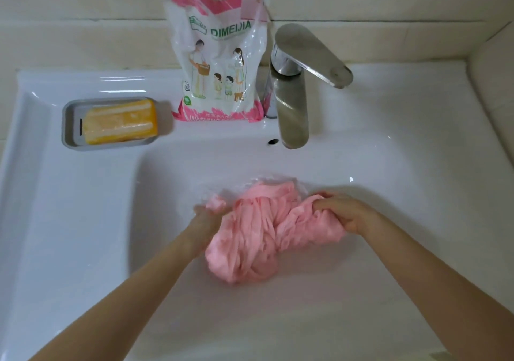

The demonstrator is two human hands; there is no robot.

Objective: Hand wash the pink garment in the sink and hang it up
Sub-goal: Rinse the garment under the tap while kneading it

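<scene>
The garment [250, 238] lies in the sink [83, 221] before the faucet [292, 102], detergent bag [219, 63] and soap dish [67, 127] to the faucet's left.

The white sink [69, 221] has a broad ledge along its left and back. On the left ledge sits a grey soap dish [66, 127] holding a yellow bar of soap [121, 124]. Just beside it, a pink-and-white detergent pouch [219, 68] stands upright, next to the steel faucet [292, 104]. In the bowl lies the bunched pink garment [258, 238].
</scene>
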